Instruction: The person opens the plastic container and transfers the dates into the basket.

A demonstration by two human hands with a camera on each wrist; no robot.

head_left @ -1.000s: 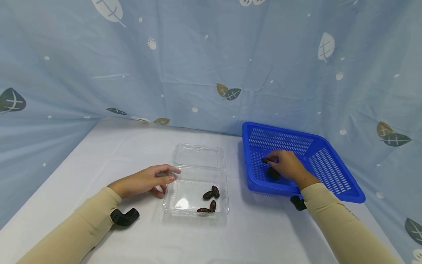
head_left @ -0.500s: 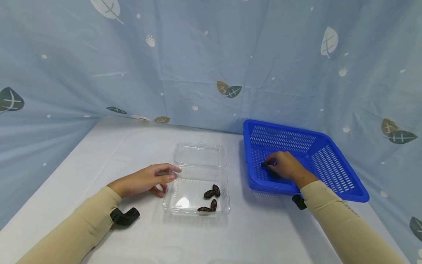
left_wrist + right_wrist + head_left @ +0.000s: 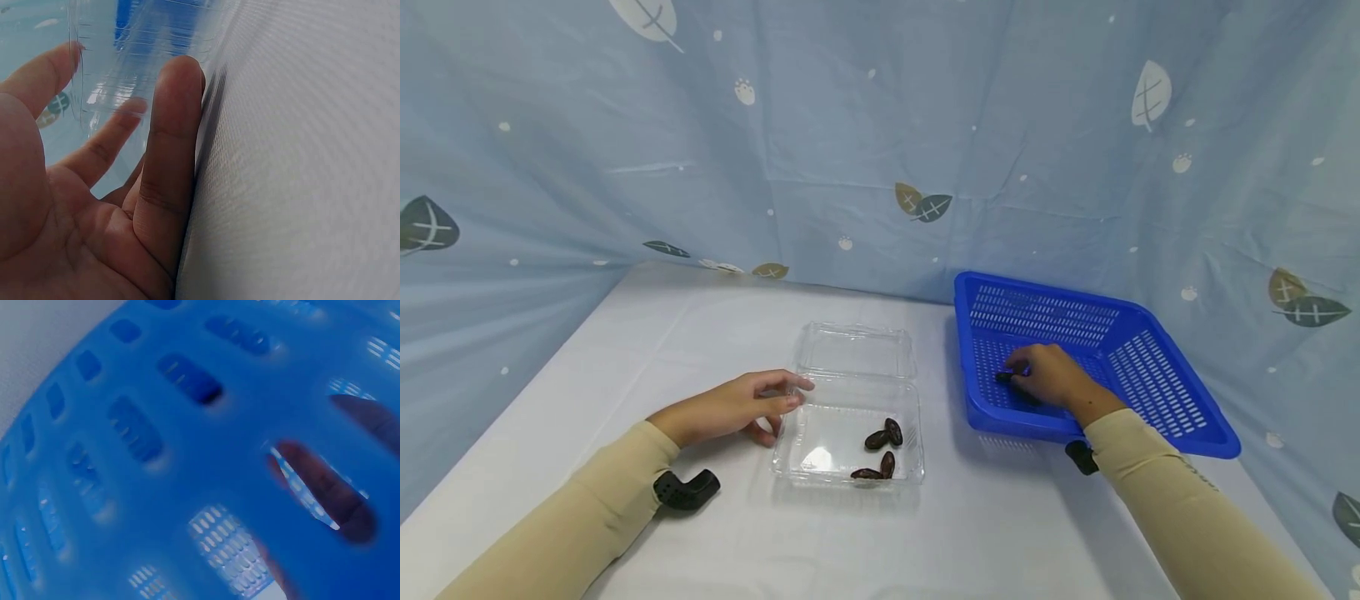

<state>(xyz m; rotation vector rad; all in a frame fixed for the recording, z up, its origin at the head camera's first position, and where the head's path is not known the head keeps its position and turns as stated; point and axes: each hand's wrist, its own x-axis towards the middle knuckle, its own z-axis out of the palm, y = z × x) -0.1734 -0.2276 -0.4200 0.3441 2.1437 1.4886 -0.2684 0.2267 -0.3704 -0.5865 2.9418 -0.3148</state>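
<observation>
A clear plastic clamshell box (image 3: 831,429) lies with its lid folded back on the white table, several dark brown dates (image 3: 876,439) in its right half. My left hand (image 3: 741,408) rests at the box's left side, fingers spread and loosely bent; its fingertips reach the rim. In the left wrist view the palm and fingers (image 3: 177,119) show nothing held. Inside the blue basket, my right hand (image 3: 1052,379) pinches a dark date (image 3: 1004,377) at its fingertips. More dark shapes (image 3: 1024,397) lie beneath this hand, mostly hidden. The right wrist view shows the basket wall (image 3: 187,437) covering most of the hand.
The slotted blue basket (image 3: 1157,375) stands at the table's back right, its raised walls around my right hand. A blue leaf-print curtain (image 3: 850,167) hangs behind the table. Between box and basket runs a strip of white table (image 3: 936,400).
My right hand's fingertips and the date have dipped slightly lower into the basket, covering more of the dark shapes below. The left hand and the box stay put.
</observation>
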